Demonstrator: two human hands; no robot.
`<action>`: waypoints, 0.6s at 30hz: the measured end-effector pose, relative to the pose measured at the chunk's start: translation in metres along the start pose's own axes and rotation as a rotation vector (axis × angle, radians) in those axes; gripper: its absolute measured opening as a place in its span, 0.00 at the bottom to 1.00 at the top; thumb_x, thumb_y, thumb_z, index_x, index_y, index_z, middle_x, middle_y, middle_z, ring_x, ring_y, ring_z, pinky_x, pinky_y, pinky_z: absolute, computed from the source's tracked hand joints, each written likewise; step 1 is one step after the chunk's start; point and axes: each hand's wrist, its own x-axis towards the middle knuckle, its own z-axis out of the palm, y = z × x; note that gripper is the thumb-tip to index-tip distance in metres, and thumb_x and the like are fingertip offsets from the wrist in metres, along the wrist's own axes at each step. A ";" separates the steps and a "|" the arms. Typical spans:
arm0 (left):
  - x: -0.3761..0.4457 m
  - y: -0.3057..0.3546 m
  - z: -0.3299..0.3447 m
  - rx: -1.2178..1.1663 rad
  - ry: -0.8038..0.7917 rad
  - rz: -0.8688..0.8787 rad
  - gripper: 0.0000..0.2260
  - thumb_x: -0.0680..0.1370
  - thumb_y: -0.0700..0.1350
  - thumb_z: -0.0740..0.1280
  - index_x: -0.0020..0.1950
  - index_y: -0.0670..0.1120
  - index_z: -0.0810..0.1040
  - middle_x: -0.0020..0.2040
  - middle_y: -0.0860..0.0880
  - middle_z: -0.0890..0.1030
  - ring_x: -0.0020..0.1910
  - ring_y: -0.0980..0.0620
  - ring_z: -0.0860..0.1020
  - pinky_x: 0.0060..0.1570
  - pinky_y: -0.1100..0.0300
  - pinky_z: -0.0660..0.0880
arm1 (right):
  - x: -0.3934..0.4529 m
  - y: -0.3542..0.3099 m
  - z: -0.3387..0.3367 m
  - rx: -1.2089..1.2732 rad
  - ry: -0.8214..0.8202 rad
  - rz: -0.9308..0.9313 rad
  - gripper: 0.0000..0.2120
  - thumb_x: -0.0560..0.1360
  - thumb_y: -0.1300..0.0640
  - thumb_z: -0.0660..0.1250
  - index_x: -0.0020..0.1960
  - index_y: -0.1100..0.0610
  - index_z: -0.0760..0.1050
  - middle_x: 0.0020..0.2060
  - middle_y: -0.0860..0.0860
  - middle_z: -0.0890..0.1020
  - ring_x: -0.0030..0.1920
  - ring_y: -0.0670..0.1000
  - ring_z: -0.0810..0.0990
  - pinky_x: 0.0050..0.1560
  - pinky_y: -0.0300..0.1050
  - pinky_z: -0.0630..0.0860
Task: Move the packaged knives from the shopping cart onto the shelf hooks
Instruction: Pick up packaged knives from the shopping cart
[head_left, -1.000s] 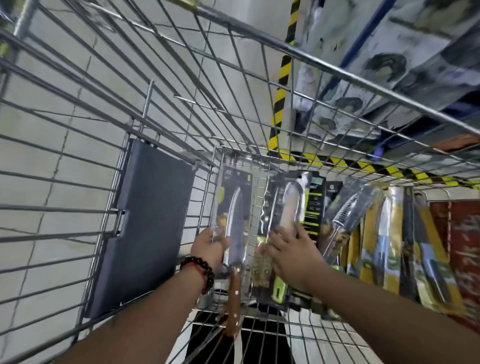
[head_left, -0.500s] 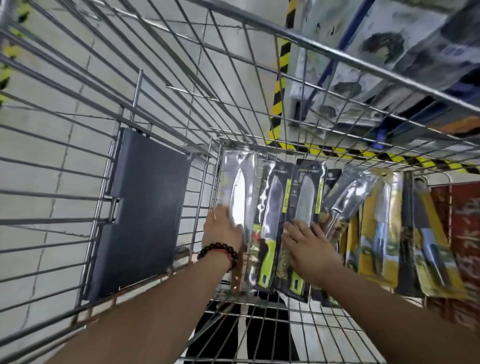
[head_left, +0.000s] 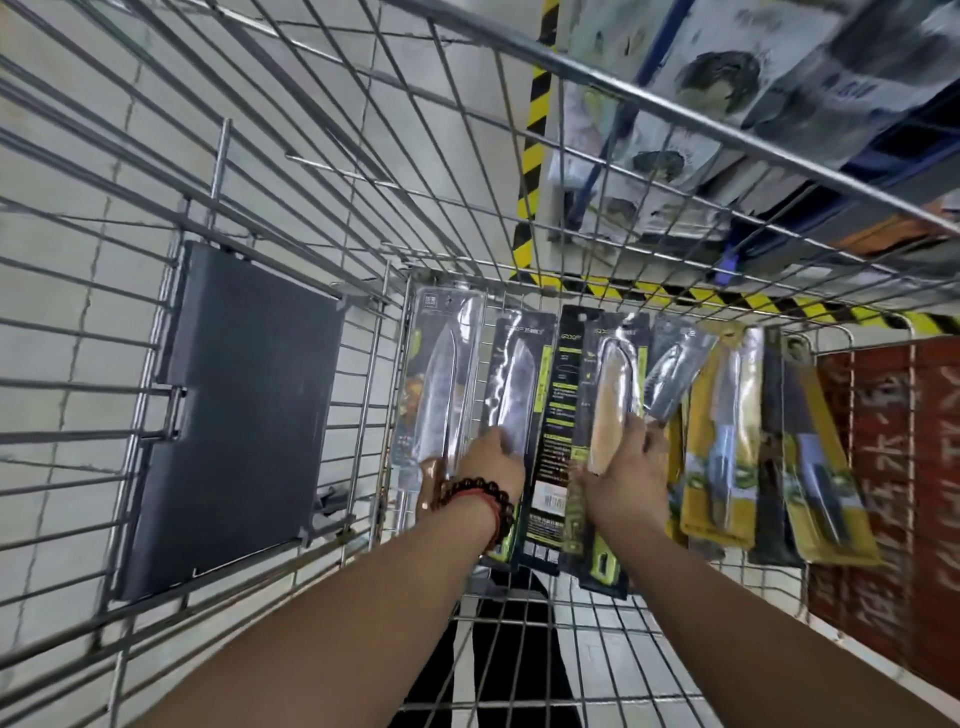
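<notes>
Both hands have shifted along the row since a second ago: the left hand (head_left: 493, 457) has left the wood-handled pack (head_left: 441, 384) at the far left and now lies on the next green pack (head_left: 511, 395), while the right hand (head_left: 623, 478) has moved from the dark packs onto a pack with a pale blade (head_left: 613, 410). A back-facing pack (head_left: 553, 431) now stands exposed between the two hands.

Left fingers (head_left: 498, 441) curl over the green pack's face at mid-height; whether they truly pinch it or only press it I cannot tell. Right fingers (head_left: 649, 436) wrap the pale-blade pack's right edge with the thumb on its near side, so that pack is gripped, probably to lift it out. Holding at mid-length keeps the blister from flopping and leaves the hang holes at the top free for hooks.

All knives are in the cart (head_left: 675, 104) for now, leaning upright in a row against its end wall. Further right lean a grey pack (head_left: 675, 374) and yellow packs (head_left: 722, 441). A dark flap (head_left: 234, 415) lies against the cart's left side. No shelf hooks are visible.
</notes>
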 end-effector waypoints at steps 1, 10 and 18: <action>0.003 -0.001 0.005 -0.002 0.037 -0.052 0.10 0.79 0.43 0.61 0.60 0.48 0.73 0.61 0.43 0.76 0.56 0.45 0.76 0.59 0.52 0.74 | 0.000 0.001 -0.001 0.083 -0.005 0.031 0.42 0.71 0.56 0.75 0.76 0.51 0.52 0.72 0.56 0.61 0.65 0.62 0.72 0.57 0.59 0.77; 0.004 -0.002 0.021 -0.109 0.236 -0.279 0.17 0.78 0.48 0.65 0.63 0.44 0.67 0.59 0.42 0.76 0.56 0.41 0.76 0.55 0.49 0.75 | 0.000 0.028 -0.020 0.505 -0.064 0.191 0.48 0.65 0.62 0.80 0.77 0.53 0.54 0.63 0.52 0.75 0.55 0.54 0.76 0.57 0.53 0.76; -0.029 0.026 -0.018 -0.182 0.102 0.137 0.04 0.82 0.45 0.60 0.54 0.52 0.73 0.49 0.56 0.76 0.49 0.54 0.77 0.46 0.64 0.69 | -0.004 0.028 -0.039 1.126 -0.241 0.421 0.32 0.72 0.62 0.72 0.73 0.59 0.64 0.65 0.60 0.76 0.59 0.60 0.80 0.65 0.63 0.73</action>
